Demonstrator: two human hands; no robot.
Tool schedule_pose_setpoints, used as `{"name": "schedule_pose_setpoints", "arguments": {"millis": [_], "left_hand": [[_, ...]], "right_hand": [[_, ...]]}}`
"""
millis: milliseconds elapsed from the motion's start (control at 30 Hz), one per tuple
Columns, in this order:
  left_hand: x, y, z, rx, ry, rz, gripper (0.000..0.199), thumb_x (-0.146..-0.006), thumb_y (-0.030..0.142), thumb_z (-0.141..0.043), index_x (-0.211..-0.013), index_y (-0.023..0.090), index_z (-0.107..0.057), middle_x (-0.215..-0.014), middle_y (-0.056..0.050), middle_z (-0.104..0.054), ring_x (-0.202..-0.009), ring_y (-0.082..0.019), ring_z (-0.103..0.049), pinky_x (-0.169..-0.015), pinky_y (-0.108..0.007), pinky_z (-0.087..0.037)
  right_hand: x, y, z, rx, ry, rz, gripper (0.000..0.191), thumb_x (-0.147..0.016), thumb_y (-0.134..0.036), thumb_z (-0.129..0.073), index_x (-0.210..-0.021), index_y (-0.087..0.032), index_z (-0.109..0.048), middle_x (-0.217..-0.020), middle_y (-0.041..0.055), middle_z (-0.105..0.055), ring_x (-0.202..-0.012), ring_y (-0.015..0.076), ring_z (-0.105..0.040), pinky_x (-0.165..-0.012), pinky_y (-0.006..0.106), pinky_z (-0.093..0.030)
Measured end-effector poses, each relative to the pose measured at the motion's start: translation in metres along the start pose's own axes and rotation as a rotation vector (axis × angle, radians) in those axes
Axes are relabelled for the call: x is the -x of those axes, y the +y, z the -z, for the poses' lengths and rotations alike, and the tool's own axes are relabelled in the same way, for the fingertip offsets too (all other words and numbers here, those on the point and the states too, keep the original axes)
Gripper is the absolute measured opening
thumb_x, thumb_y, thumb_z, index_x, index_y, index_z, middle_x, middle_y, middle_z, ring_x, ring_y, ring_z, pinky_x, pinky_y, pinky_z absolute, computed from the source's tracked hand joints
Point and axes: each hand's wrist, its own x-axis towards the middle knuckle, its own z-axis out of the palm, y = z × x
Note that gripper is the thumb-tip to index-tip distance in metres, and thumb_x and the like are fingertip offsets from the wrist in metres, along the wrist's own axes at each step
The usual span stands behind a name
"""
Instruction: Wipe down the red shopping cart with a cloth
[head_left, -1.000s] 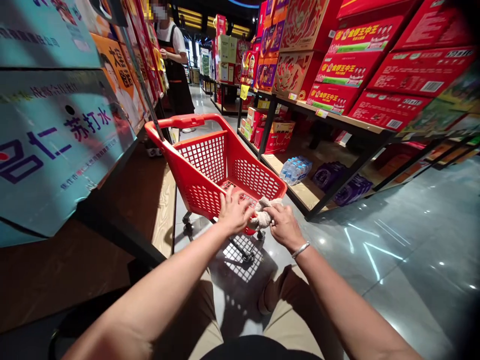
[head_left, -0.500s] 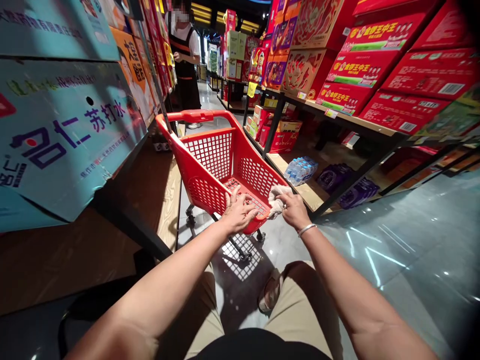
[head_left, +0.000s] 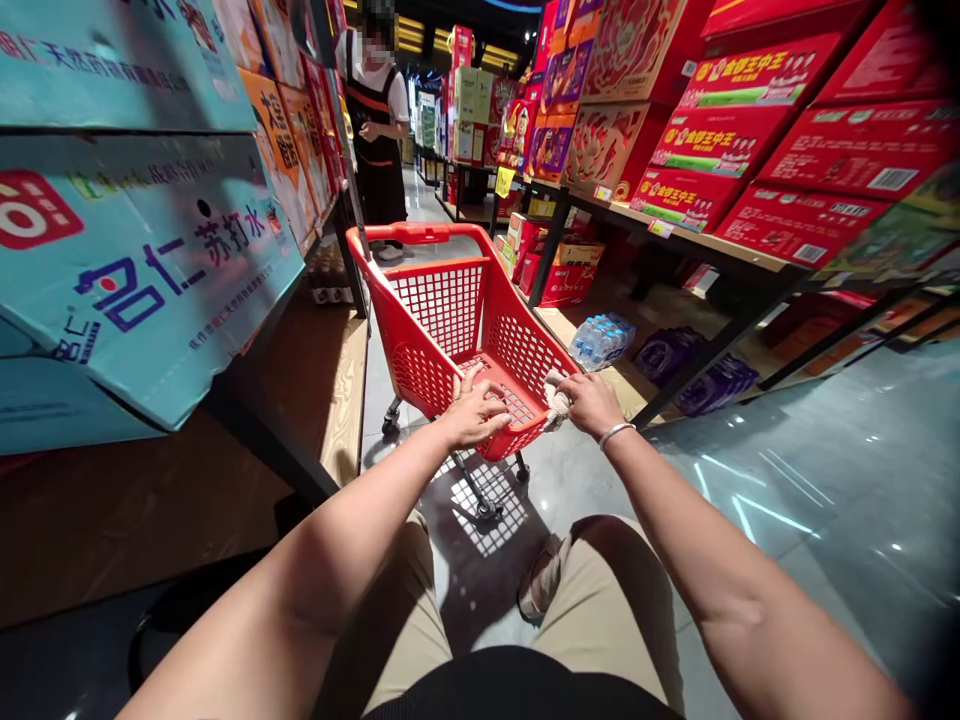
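Observation:
A red shopping cart (head_left: 420,370) with lattice sides stands in front of me, its handle at the far end. My left hand (head_left: 474,412) rests on the near left corner of the basket rim, fingers spread, with nothing held. At the near right corner, my right hand (head_left: 589,400) grips a pale crumpled cloth (head_left: 556,402) against the outside of the rim. A bracelet is on my right wrist.
Blue cartons (head_left: 150,270) on a shelf crowd the left side. Red boxes (head_left: 750,130) are stacked on the right shelf, with bottled water (head_left: 601,340) below. A person in a dark apron (head_left: 379,130) stands beyond the cart.
The cart's handle end has swung slightly to the right in view. The cloth looks more bunched under my right hand. My left hand has shifted slightly up and left.

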Motion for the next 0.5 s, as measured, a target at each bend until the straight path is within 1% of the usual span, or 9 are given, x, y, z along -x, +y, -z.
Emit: {"name": "schedule_pose_setpoints", "arguments": {"millis": [33, 100, 200, 267, 333, 400, 433, 500], "left_hand": [[-0.001, -0.002, 0.001, 0.003, -0.002, 0.001, 0.029, -0.094, 0.043, -0.055, -0.102, 0.029, -0.079, -0.139, -0.006, -0.054, -0.151, -0.042, -0.003, -0.118, -0.075, 0.003], [-0.001, -0.008, 0.002, -0.003, 0.013, 0.003, 0.031, -0.096, 0.042, -0.052, -0.105, 0.030, -0.078, -0.140, -0.005, -0.053, -0.151, -0.040, -0.006, -0.120, -0.073, 0.000], [-0.001, -0.015, 0.004, -0.034, 0.048, -0.003, 0.033, -0.096, 0.040, -0.048, -0.109, 0.030, -0.077, -0.141, -0.005, -0.052, -0.150, -0.037, -0.011, -0.123, -0.068, -0.006], [0.000, -0.018, 0.004, -0.053, 0.069, -0.007, 0.033, -0.095, 0.037, -0.048, -0.111, 0.029, -0.076, -0.140, -0.005, -0.052, -0.149, -0.035, -0.015, -0.123, -0.067, -0.009], [0.000, -0.019, 0.005, -0.064, 0.083, -0.013, 0.032, -0.093, 0.033, -0.049, -0.110, 0.028, -0.075, -0.138, -0.006, -0.054, -0.148, -0.035, -0.017, -0.122, -0.066, -0.012], [0.001, -0.021, 0.006, -0.069, 0.090, -0.021, 0.030, -0.092, 0.031, -0.050, -0.105, 0.026, -0.076, -0.136, -0.007, -0.055, -0.147, -0.034, -0.019, -0.123, -0.064, -0.015], [0.001, -0.021, 0.007, -0.070, 0.089, -0.024, 0.029, -0.092, 0.031, -0.050, -0.102, 0.025, -0.076, -0.135, -0.007, -0.055, -0.147, -0.033, -0.020, -0.123, -0.062, -0.015], [0.001, -0.022, 0.008, -0.068, 0.085, -0.021, 0.029, -0.093, 0.032, -0.049, -0.097, 0.024, -0.076, -0.133, -0.006, -0.056, -0.147, -0.032, -0.020, -0.124, -0.060, -0.015]], "right_hand": [[0.002, -0.003, -0.002, -0.002, 0.001, -0.004, 0.034, -0.091, -0.016, -0.050, -0.111, -0.029, -0.073, -0.119, 0.0060, -0.067, -0.112, 0.0263, -0.049, -0.083, 0.034, -0.035], [0.012, -0.016, -0.006, -0.028, 0.011, 0.011, 0.033, -0.090, -0.018, -0.051, -0.114, -0.029, -0.071, -0.117, 0.0072, -0.066, -0.110, 0.0273, -0.048, -0.082, 0.035, -0.036], [0.031, -0.050, -0.017, -0.164, 0.077, 0.081, 0.040, -0.082, -0.016, -0.057, -0.119, -0.028, -0.068, -0.118, 0.0085, -0.063, -0.109, 0.0284, -0.045, -0.086, 0.037, -0.039], [0.042, -0.073, -0.028, -0.305, 0.163, 0.161, 0.049, -0.076, -0.012, -0.058, -0.122, -0.026, -0.066, -0.119, 0.0089, -0.062, -0.110, 0.0275, -0.044, -0.094, 0.041, -0.040], [0.050, -0.091, -0.043, -0.414, 0.271, 0.207, 0.053, -0.073, -0.009, -0.057, -0.122, -0.024, -0.066, -0.120, 0.0087, -0.059, -0.113, 0.0266, -0.044, -0.102, 0.044, -0.039], [0.057, -0.100, -0.062, -0.426, 0.351, 0.207, 0.046, -0.074, -0.009, -0.057, -0.116, -0.025, -0.069, -0.123, 0.0087, -0.057, -0.118, 0.0275, -0.041, -0.108, 0.048, -0.036], [0.060, -0.102, -0.073, -0.397, 0.363, 0.209, 0.041, -0.077, -0.010, -0.056, -0.113, -0.025, -0.070, -0.125, 0.0084, -0.056, -0.121, 0.0284, -0.040, -0.109, 0.049, -0.035], [0.068, -0.103, -0.095, -0.309, 0.323, 0.255, 0.035, -0.085, -0.013, -0.052, -0.110, -0.028, -0.072, -0.127, 0.0067, -0.056, -0.123, 0.0289, -0.038, -0.112, 0.049, -0.033]]}}
